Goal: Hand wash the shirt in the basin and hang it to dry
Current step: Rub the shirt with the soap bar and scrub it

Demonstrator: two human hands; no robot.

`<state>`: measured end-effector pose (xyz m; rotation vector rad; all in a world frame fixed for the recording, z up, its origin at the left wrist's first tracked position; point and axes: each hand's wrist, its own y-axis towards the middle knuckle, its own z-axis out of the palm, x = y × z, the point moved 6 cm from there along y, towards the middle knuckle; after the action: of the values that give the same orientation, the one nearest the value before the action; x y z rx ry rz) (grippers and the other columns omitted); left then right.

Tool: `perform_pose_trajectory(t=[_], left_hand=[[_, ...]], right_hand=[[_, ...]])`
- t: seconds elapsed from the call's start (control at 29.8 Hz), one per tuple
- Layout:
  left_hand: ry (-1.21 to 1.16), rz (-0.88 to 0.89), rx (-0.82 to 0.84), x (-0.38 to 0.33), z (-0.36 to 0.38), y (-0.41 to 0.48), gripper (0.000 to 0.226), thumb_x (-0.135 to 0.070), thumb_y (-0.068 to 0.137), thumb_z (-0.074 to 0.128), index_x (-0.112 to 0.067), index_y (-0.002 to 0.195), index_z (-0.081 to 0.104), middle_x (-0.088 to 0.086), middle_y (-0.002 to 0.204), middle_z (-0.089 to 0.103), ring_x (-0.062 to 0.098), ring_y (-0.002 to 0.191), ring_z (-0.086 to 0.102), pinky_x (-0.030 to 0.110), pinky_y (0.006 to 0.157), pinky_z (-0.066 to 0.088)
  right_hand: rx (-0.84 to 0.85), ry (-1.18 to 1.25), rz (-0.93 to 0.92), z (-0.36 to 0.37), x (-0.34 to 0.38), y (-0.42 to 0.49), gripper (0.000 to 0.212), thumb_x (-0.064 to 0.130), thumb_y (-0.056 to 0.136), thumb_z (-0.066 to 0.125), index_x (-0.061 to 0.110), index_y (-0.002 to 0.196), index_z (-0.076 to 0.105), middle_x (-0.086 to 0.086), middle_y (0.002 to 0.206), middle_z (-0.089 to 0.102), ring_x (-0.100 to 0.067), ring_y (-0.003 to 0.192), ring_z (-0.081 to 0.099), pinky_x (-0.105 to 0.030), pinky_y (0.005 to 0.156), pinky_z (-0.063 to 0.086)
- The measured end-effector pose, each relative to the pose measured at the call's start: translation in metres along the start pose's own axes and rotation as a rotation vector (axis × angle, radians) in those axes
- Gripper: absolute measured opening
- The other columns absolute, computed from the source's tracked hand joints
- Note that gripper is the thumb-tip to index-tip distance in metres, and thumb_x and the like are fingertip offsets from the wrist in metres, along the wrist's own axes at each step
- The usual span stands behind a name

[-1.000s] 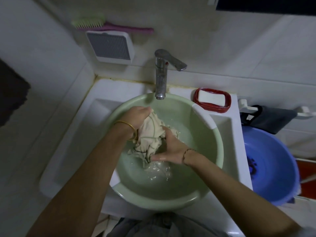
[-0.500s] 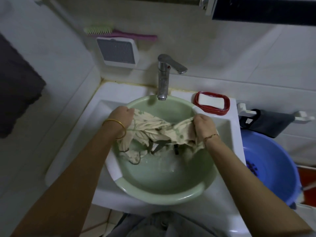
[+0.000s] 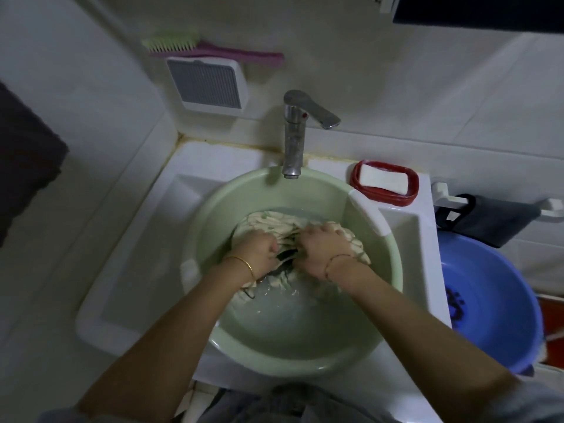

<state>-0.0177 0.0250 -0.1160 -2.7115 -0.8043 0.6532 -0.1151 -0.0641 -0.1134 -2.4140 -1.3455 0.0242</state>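
the shirt, cream with dark trim, lies bunched in shallow water in the far half of the green basin, which sits in the white sink under the tap. both hands are down in the basin, close together over the cloth. the left hand has its fingers curled into the wet fabric, and the right hand likewise grips a bunch of it just beside the left, knuckles up. a dark strip of the garment shows in the gap between them.

judging by this, the work is in the washing stage: the shirt is wet and being scrubbed or kneaded against itself. whether soap is already worked in i cannot tell; a white bar sits in the red soap dish at the sink's far right corner. no water runs from the tap. rinsing, wringing out and hanging all look left to do, and no line or hanger for the shirt is in view. a blue tub stands beyond the sink's right edge.
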Motion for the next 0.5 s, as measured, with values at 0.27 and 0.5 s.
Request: perform_pose_trajectory(t=[0.27, 0.5], left_hand=[[0.318, -0.110, 0.148, 0.007, 0.036, 0.012, 0.037, -0.018, 0.094, 0.047, -0.006, 0.130, 0.048, 0.016, 0.135, 0.047, 0.031, 0.126, 0.045, 0.038, 0.104, 0.038], [-0.218, -0.116, -0.001, 0.011, -0.021, 0.010, 0.006, -0.015, 0.086, 0.060, -0.015, 0.091, 0.057, 0.014, 0.102, 0.064, 0.028, 0.093, 0.058, 0.027, 0.070, 0.037]], right_hand=[[0.180, 0.090, -0.013, 0.017, -0.019, 0.017, 0.032, 0.018, 0.090, 0.053, 0.024, 0.121, 0.057, -0.003, 0.128, 0.057, -0.026, 0.119, 0.052, -0.033, 0.099, 0.041], [-0.251, 0.191, 0.150, -0.028, -0.036, 0.000, 0.039, 0.003, 0.086, 0.048, 0.018, 0.121, 0.058, -0.006, 0.121, 0.055, -0.027, 0.113, 0.049, -0.036, 0.097, 0.043]])
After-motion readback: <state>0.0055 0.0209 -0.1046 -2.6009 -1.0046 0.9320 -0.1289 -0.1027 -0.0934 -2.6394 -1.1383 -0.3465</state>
